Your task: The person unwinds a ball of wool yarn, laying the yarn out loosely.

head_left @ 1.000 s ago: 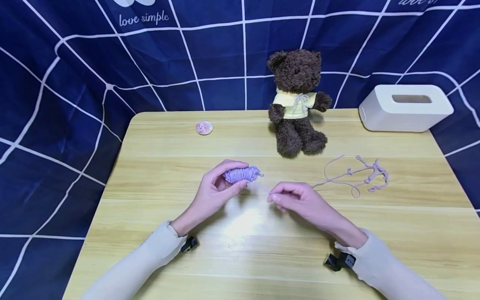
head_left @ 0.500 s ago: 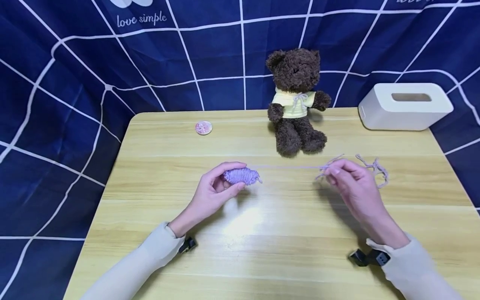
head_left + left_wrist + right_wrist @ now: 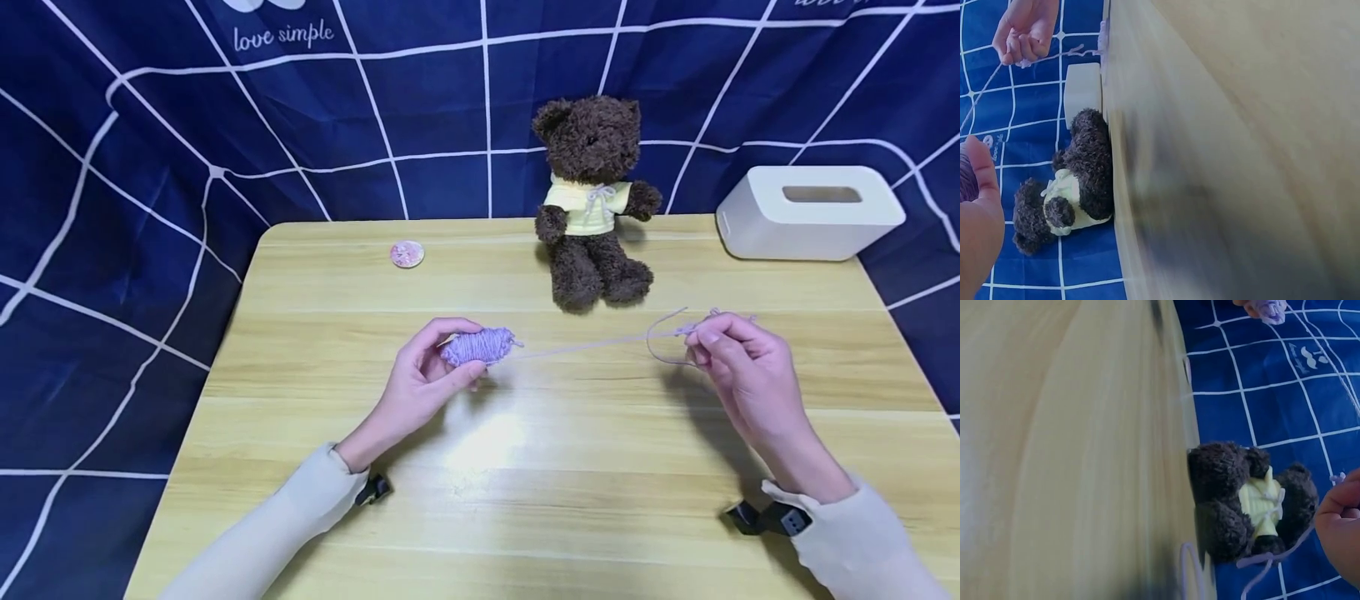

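A small purple bundle of wound yarn (image 3: 480, 347) sits between the thumb and fingers of my left hand (image 3: 429, 367), held above the table. From it a single strand (image 3: 585, 345) runs nearly taut to my right hand (image 3: 750, 375), which pinches it between thumb and fingertips. A loose loop of yarn (image 3: 651, 337) hangs left of the right fingers. The knotted tail behind that hand is mostly hidden in the head view. In the left wrist view, the tail (image 3: 1079, 51) trails away past the right hand.
A brown teddy bear (image 3: 592, 200) in a yellow top sits toward the table's back. A white tissue box (image 3: 810, 215) stands at back right, and a round pink disc (image 3: 407, 254) lies at back left. Blue gridded cloth (image 3: 435, 100) surrounds the wooden table (image 3: 480, 517).
My right hand has moved right and up the table, pulling the strand out long between the hands. My left hand keeps its grip on the yarn and stays nearly in place.
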`<act>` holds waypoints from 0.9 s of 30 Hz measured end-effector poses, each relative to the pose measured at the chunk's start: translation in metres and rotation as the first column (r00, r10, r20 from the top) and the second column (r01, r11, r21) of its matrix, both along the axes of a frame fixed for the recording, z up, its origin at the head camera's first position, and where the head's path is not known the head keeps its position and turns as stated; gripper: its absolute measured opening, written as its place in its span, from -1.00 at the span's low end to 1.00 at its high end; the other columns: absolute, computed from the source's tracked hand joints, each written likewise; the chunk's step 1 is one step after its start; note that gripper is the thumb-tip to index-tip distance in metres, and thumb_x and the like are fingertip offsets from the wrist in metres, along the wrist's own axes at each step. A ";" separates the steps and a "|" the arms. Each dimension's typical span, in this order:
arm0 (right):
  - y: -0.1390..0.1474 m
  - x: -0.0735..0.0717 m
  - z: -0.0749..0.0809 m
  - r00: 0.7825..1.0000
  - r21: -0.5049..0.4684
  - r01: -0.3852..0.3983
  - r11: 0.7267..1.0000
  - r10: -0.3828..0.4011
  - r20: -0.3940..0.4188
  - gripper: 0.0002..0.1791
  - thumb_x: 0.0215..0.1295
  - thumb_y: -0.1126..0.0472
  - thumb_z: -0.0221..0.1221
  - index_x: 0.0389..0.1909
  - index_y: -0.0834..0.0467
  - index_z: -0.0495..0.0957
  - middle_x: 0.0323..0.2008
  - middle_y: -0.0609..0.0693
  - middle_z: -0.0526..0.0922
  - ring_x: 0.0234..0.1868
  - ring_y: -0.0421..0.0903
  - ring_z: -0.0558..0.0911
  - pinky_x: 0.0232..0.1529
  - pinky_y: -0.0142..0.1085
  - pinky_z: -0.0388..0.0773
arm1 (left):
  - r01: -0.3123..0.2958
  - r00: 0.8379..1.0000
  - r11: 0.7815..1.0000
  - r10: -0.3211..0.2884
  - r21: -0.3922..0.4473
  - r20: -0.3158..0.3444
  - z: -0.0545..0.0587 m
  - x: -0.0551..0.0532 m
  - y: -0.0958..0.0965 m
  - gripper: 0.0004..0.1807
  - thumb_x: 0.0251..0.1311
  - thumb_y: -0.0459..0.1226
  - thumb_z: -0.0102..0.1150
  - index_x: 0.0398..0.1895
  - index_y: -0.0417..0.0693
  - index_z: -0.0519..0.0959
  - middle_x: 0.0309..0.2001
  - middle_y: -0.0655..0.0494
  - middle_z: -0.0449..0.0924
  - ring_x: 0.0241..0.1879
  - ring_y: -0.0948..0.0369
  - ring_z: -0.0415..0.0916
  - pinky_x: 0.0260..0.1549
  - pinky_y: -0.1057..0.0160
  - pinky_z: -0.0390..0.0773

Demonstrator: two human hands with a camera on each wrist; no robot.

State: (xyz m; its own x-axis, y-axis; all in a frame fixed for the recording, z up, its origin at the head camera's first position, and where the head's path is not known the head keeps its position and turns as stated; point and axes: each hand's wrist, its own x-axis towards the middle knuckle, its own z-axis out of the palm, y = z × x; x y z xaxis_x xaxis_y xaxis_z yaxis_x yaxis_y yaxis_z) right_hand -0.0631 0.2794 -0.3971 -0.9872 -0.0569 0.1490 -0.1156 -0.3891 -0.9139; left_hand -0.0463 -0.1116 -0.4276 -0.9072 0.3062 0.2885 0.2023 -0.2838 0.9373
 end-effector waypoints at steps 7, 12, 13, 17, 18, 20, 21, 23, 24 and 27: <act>0.015 0.003 -0.004 0.999 -0.039 0.025 0.999 -0.024 0.027 -0.74 0.62 0.60 -0.03 -0.22 0.55 0.63 -0.25 0.22 0.76 -0.29 -0.06 0.64 -0.25 -0.37 0.69 | -0.034 0.999 0.999 0.034 -0.007 -0.019 0.000 0.000 -0.007 -0.53 0.39 -0.59 0.21 0.33 -0.45 0.42 0.16 -0.30 0.50 -0.13 0.02 0.68 -0.16 0.28 0.79; 0.028 -0.001 -0.004 0.999 -0.132 0.033 0.991 -0.033 0.002 -0.69 0.62 0.64 -0.12 -0.24 0.60 0.60 -0.32 0.24 0.74 -0.35 -0.05 0.61 -0.34 -0.37 0.67 | -0.047 0.998 0.999 0.047 0.004 -0.042 -0.001 0.001 -0.010 -0.54 0.35 -0.63 0.18 0.30 -0.52 0.44 0.13 -0.27 0.51 -0.17 0.00 0.63 -0.23 0.34 0.76; 0.031 -0.002 -0.004 0.999 -0.151 0.042 0.988 -0.043 0.000 -0.68 0.61 0.65 -0.13 -0.24 0.61 0.60 -0.33 0.24 0.73 -0.36 -0.05 0.61 -0.36 -0.37 0.67 | -0.048 0.998 0.999 0.049 0.005 -0.046 -0.002 0.001 -0.011 -0.54 0.34 -0.64 0.18 0.30 -0.53 0.44 0.13 -0.27 0.51 -0.18 0.01 0.62 -0.25 0.35 0.75; 0.044 -0.008 -0.001 0.994 -0.235 0.112 0.965 -0.113 0.007 -0.68 0.59 0.68 -0.17 -0.27 0.65 0.56 -0.41 0.27 0.70 -0.42 -0.01 0.60 -0.40 -0.34 0.68 | -0.058 0.997 0.998 0.058 0.004 -0.052 -0.002 0.001 -0.011 -0.54 0.34 -0.63 0.19 0.30 -0.56 0.46 0.15 -0.27 0.53 -0.13 0.08 0.62 -0.19 0.35 0.75; 0.048 -0.009 -0.001 0.991 -0.258 0.133 0.957 -0.134 0.012 -0.68 0.58 0.69 -0.17 -0.28 0.66 0.55 -0.42 0.30 0.70 -0.43 0.00 0.60 -0.40 -0.33 0.69 | -0.062 0.997 0.998 0.062 0.004 -0.050 -0.003 0.001 -0.012 -0.54 0.34 -0.62 0.19 0.29 -0.56 0.46 0.15 -0.27 0.54 -0.13 0.07 0.62 -0.19 0.35 0.76; 0.056 -0.013 0.001 0.985 -0.298 0.172 0.939 -0.173 0.023 -0.66 0.57 0.69 -0.19 -0.31 0.66 0.54 -0.44 0.32 0.70 -0.46 0.01 0.61 -0.41 -0.31 0.71 | -0.070 0.997 0.998 0.070 0.003 -0.044 -0.003 0.002 -0.013 -0.54 0.34 -0.61 0.19 0.30 -0.56 0.46 0.16 -0.28 0.53 -0.12 0.08 0.63 -0.16 0.34 0.76; 0.059 -0.015 0.002 0.980 -0.318 0.195 0.928 -0.196 0.029 -0.66 0.57 0.69 -0.20 -0.32 0.67 0.54 -0.44 0.34 0.70 -0.47 0.02 0.62 -0.41 -0.31 0.71 | -0.074 0.996 0.997 0.074 0.003 -0.041 -0.003 0.002 -0.013 -0.54 0.34 -0.61 0.20 0.30 -0.56 0.46 0.16 -0.29 0.53 -0.11 0.08 0.63 -0.16 0.33 0.76; 0.067 -0.019 0.003 0.966 -0.341 0.253 0.905 -0.253 0.043 -0.67 0.57 0.69 -0.18 -0.34 0.68 0.53 -0.45 0.36 0.70 -0.51 0.01 0.62 -0.43 -0.29 0.73 | -0.082 0.996 0.997 0.082 0.002 -0.037 -0.003 0.003 -0.014 -0.54 0.34 -0.60 0.20 0.30 -0.56 0.46 0.17 -0.29 0.53 -0.11 0.07 0.63 -0.15 0.33 0.77; 0.070 -0.021 0.004 0.957 -0.350 0.284 0.893 -0.285 0.050 -0.67 0.56 0.69 -0.17 -0.35 0.68 0.52 -0.46 0.36 0.70 -0.53 0.01 0.61 -0.45 -0.29 0.72 | -0.087 0.996 0.996 0.087 0.003 -0.035 -0.003 0.003 -0.015 -0.54 0.34 -0.61 0.20 0.30 -0.56 0.46 0.17 -0.30 0.53 -0.09 0.07 0.64 -0.13 0.31 0.77; 0.083 -0.027 0.004 0.923 -0.388 0.376 0.841 -0.376 0.080 -0.70 0.55 0.70 -0.14 -0.37 0.69 0.49 -0.54 0.35 0.66 -0.61 0.00 0.57 -0.54 -0.27 0.67 | -0.104 0.994 0.995 0.104 -0.004 -0.038 -0.003 0.003 -0.017 -0.54 0.33 -0.62 0.20 0.29 -0.56 0.46 0.20 -0.30 0.53 -0.01 0.07 0.65 -0.04 0.28 0.77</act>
